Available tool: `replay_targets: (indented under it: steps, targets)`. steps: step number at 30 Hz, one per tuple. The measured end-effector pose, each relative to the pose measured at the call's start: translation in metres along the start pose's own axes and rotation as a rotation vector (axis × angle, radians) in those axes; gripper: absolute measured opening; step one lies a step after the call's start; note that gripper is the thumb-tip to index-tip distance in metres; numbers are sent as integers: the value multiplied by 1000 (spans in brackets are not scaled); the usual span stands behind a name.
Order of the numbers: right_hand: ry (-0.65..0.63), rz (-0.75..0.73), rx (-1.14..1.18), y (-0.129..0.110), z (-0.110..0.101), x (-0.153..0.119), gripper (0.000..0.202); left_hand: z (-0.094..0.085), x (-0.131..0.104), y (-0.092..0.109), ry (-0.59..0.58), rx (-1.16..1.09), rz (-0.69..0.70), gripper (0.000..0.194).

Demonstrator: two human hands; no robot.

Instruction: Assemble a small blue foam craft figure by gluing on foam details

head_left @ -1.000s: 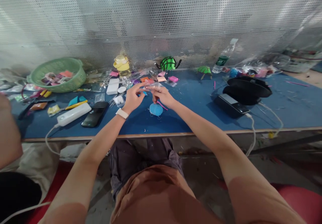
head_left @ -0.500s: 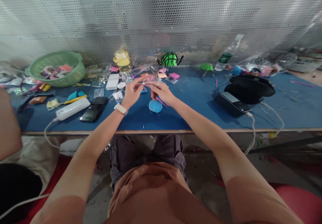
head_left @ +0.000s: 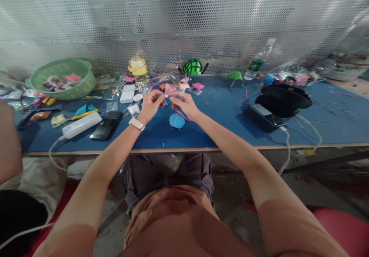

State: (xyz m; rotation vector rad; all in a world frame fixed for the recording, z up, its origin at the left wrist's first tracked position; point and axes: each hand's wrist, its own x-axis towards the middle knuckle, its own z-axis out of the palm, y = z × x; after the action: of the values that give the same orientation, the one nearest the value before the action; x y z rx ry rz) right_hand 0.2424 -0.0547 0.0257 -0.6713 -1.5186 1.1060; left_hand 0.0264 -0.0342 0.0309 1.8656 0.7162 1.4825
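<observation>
Above the blue tabletop, my left hand [head_left: 152,105] is closed in a pinch, with a pale band on its wrist. Facing it is my right hand [head_left: 185,104], its thumb and fingers also drawn together. A tiny whitish bit [head_left: 166,95] shows between the two sets of fingertips, too small to name. Just below my hands a flat light-blue clay piece [head_left: 177,121] with thin wire loops at its edge lies on the table. Beside it, partly under my right hand, rests a thin pink stick [head_left: 183,115].
A green basket [head_left: 62,80], a black phone [head_left: 106,125] and a white power strip [head_left: 82,125] lie to the left. Green clay figures [head_left: 192,68] stand at the back. A bottle [head_left: 258,62] and an open black case [head_left: 285,99] are on the right. Another person's arm [head_left: 10,143] is at far left.
My fingertips have come slightly apart, and the whitish bit between them now shows. The whole view has shifted a little; the table items lie where they were.
</observation>
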Motion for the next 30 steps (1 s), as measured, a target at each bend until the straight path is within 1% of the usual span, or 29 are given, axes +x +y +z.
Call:
replay_targets:
  steps: [6, 11, 14, 17, 21, 25, 27, 30]
  targets:
    - [35, -15, 13, 4, 4, 0, 76, 0, 0, -1, 6, 39, 54, 54]
    - [81, -28, 29, 5, 1, 1, 65, -1, 1, -5, 36, 39, 42, 54]
    - [22, -14, 19, 5, -3, 2, 61, 0, 1, -6, 28, 18, 38, 50]
    - [-64, -8, -10, 6, -5, 2, 63, 0, 1, -6, 11, 23, 50, 49]
    - [-115, -17, -53, 10, -4, 0, 66, -1, -1, -4, 27, 64, 83, 57]
    - [-164, -36, -98, 14, -4, -1, 66, -2, 0, 0, 42, 80, 75, 66]
    - [-164, -77, -134, 14, -5, -1, 62, -3, 1, 3, 21, 74, 69, 70]
    - [-151, -189, -231, 9, -8, -1, 53, -3, 2, 8, -2, 40, 55, 73]
